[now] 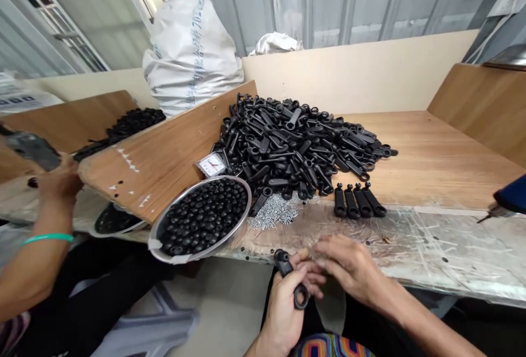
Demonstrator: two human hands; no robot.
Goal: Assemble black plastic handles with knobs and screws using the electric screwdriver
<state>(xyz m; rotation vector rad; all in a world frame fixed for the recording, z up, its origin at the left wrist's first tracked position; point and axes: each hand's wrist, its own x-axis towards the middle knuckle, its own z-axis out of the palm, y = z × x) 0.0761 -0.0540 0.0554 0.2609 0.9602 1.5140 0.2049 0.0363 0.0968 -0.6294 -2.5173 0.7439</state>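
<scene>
My left hand (284,310) grips a black plastic lever arm (291,277), which lies tilted across the palm. The arm has a toothed-looking ring at its lower end and a knob at its upper end. My right hand (349,264) meets the left fingertips beside the arm, its fingers drawn together; anything between them is too small or hidden to make out. Beyond my hands is a pile of small silver screws (276,210). Several similar arms with ball-tipped ends (358,201) lie side by side on the bench.
A metal bowl (153,244) of black balls (201,217) stands at left, before a heap of black arms (287,143). A power screwdriver (507,200) points in from the right. Behind a wooden divider (172,148), a co-worker's hand (61,179) holds a dark tool. A white sack (193,55) stands behind.
</scene>
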